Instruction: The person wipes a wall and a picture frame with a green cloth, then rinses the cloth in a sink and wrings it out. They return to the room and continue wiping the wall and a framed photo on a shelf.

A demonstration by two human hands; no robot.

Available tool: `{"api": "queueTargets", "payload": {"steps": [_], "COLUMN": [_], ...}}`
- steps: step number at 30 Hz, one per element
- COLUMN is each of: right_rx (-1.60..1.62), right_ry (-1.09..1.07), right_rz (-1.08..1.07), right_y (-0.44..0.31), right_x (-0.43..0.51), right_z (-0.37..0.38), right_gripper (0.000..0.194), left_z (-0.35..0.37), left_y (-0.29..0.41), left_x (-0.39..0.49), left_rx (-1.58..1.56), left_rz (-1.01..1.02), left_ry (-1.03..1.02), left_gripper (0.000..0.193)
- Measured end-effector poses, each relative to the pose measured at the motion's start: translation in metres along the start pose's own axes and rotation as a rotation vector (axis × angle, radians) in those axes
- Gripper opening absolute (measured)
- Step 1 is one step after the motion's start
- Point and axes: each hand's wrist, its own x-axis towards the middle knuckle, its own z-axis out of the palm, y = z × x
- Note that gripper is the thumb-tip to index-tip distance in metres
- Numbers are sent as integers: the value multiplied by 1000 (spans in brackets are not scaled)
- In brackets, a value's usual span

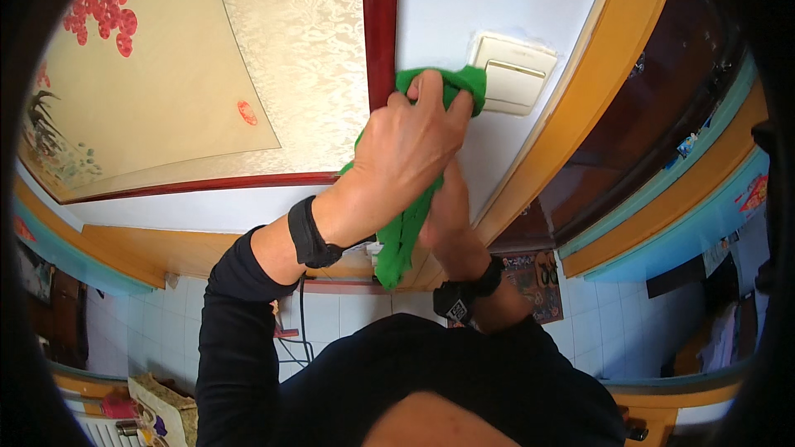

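Observation:
My left hand [410,130] is pressed on a green cloth [400,248], with its fingers curled into the upper part near the edge of a white wall switch [514,83]. The cloth hangs down below the hand between my wrists. Beneath and partly behind the left hand is my right hand [446,204], beside the cloth; its fingers are hidden, so its hold cannot be told. Close to the left of the hands runs the dark red frame [380,24] of a large picture with painted red fruit.
An orange door frame [590,93] stands right of the switch, beside a dark door [646,105]. Below the picture runs a wooden ledge [180,248]. Black cables [303,316] stand over the tiled floor [366,316]; a patterned mat [534,291] with footwear lies at the right.

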Motion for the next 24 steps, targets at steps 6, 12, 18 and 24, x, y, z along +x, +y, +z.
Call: {"api": "queueTargets", "payload": {"steps": [6, 12, 18, 24], "right_rx": [15, 86, 105, 65], "right_ry": [83, -3, 37, -45], "right_rz": [-4, -18, 37, -29], "right_y": [5, -3, 6, 4], "right_x": [-7, 2, -11, -6], "right_z": [8, 11, 6, 7], "right_gripper": [48, 49, 50, 49], "left_z": [-4, -9, -8, -8], "left_y": [-1, -3, 9, 1], "left_x": [-3, 13, -4, 2], "left_rx": [-44, -6, -108, -147], "left_rz": [15, 14, -96, -68], "left_ry": [-9, 24, -180, -80], "left_gripper": [20, 18, 22, 20]}}
